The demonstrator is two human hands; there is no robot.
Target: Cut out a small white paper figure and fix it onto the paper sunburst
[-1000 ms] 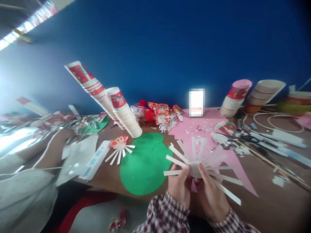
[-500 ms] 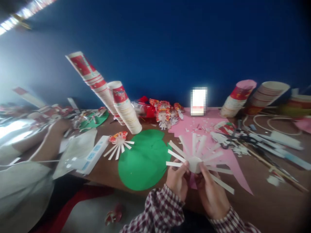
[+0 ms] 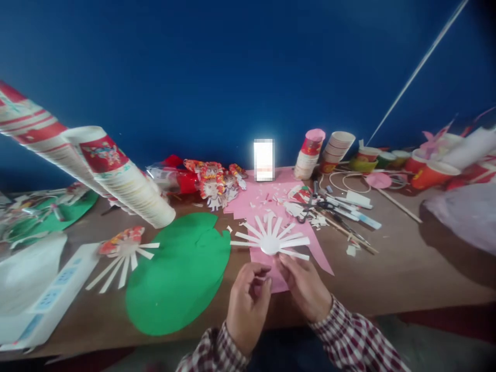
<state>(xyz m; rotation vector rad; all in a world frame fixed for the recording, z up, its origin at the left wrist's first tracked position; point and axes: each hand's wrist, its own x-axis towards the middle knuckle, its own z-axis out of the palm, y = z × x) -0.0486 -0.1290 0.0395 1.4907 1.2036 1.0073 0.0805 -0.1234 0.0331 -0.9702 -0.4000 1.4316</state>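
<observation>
A white paper cup cut into strips (image 3: 270,244) is splayed out like a fan around its round base. My right hand (image 3: 307,287) grips it at the lower right edge, thumb and fingers closed there. Just below and to the left, my left hand (image 3: 248,305) is off the cup, its fingers curled and the thumb apart, with nothing visible in it. Under the cup lies pink paper (image 3: 281,283) strewn with scraps. A green paper leaf shape (image 3: 182,279) lies left of my hands, and beyond it another cut cup with strips (image 3: 126,250) carries orange-red pieces.
Tall paper cup stacks (image 3: 127,181) lean at left; shorter ones (image 3: 310,155) stand at the back. Scissors (image 3: 308,213), pens (image 3: 358,214) and a stick (image 3: 401,204) lie at right. Lion-like paper figures (image 3: 212,186) stand near a blurred bright rectangle (image 3: 264,160). A plastic bag (image 3: 465,212) sits far right.
My left hand has let go of the cut cup and moved down and left of it. My right hand still holds it. The view has turned right, bringing in more cups.
</observation>
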